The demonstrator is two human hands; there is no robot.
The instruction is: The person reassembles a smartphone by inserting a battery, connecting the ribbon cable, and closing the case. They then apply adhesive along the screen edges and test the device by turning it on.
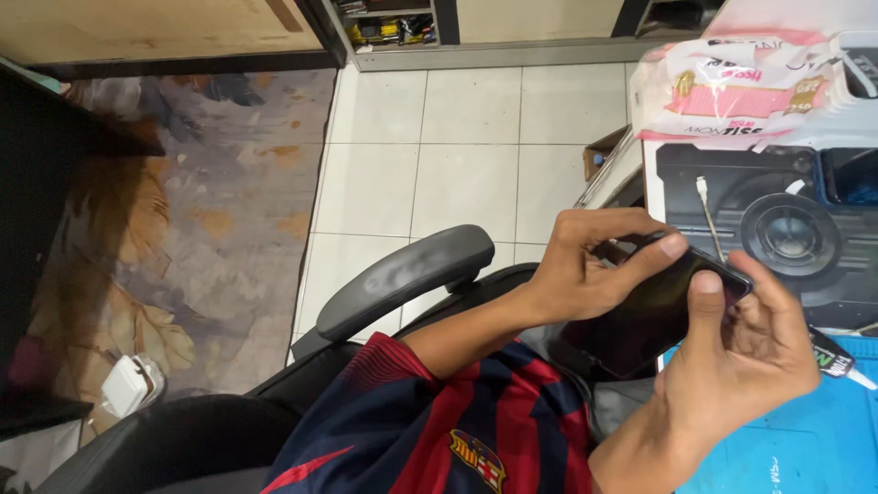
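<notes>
A dark smartphone [640, 322] with a black screen is held between both hands, above my lap and at the edge of a blue work mat [805, 439]. My left hand [585, 265] grips the phone's upper side, its thumb lying along the top edge. My right hand [745, 357] holds the near right end, thumb pressed on the corner of the screen. I wear a dark blue and red striped shirt [457, 421].
A grey chair armrest [402, 273] juts out on the left. To the right are a box printed with a speaker [777, 229], a pink and white tissue pack [741, 91], a white cable end [706, 206] and a small tube [837, 361]. Further left are tiled floor, a patterned rug [183, 229] and a white charger [128, 384].
</notes>
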